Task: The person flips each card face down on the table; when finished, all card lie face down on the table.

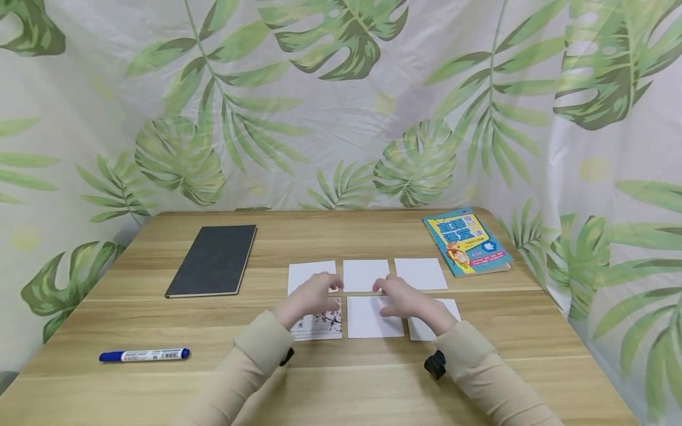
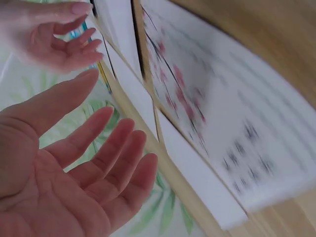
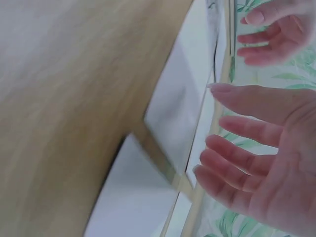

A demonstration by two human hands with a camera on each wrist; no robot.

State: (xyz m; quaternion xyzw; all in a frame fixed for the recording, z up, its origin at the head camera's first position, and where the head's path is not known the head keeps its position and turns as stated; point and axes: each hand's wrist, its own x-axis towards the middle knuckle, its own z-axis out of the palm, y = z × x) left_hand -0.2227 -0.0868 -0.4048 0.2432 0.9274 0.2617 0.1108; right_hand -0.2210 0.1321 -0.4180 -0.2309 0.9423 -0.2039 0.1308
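Observation:
White square cards lie in two rows of three on the table. In the front row, the left card is printed with pink blossom branches and dark writing; the middle card and right card show blank white. The back row's left card, middle card and right card are blank too. My left hand hovers over the left cards, fingers loosely bent, palm bare in the left wrist view. Facing it, my right hand hovers over the middle and right cards, holding nothing.
A black notebook lies at the back left, and a blue-capped marker near the front left. At the back right is a blue and yellow book. A leaf-patterned curtain hangs behind the wooden table.

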